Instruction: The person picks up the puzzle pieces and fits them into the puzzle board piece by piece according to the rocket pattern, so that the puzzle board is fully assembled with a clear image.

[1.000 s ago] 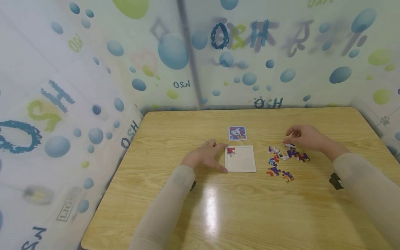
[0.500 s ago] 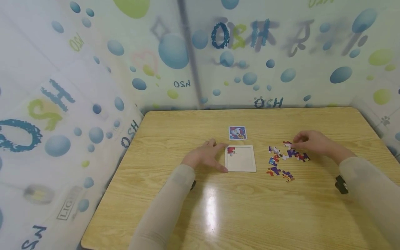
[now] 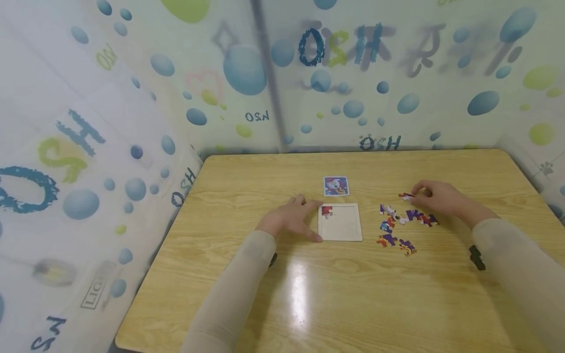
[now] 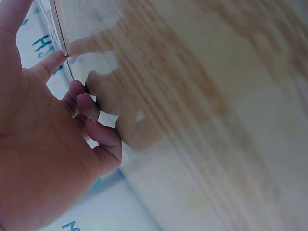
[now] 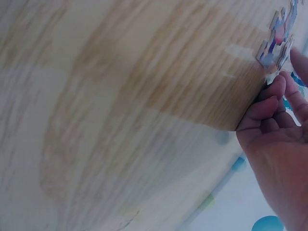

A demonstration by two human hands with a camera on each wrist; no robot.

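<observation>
A white square puzzle tray [image 3: 342, 224] lies on the table in the head view, with a red puzzle piece [image 3: 326, 211] in its far left corner. My left hand [image 3: 292, 218] rests at the tray's left edge, thumb and index finger spread to its two left corners. In the left wrist view, the other fingers [image 4: 103, 132] are bent near the tabletop. At the right, my right hand [image 3: 439, 197] pinches a red-and-white puzzle piece [image 3: 405, 196] between thumb and index finger. Several loose puzzle pieces [image 3: 388, 239] lie just in front of that hand.
A small picture card [image 3: 336, 186] with a white character on blue lies behind the tray. The wooden table [image 3: 353, 304] meets a patterned wall [image 3: 282, 113] at the back. Dark wrist cameras sit under both sleeves.
My right hand drew back to the right, then came forward to the red-and-white piece. That piece has shifted slightly away from the others, toward the back. The left hand stays at the tray.
</observation>
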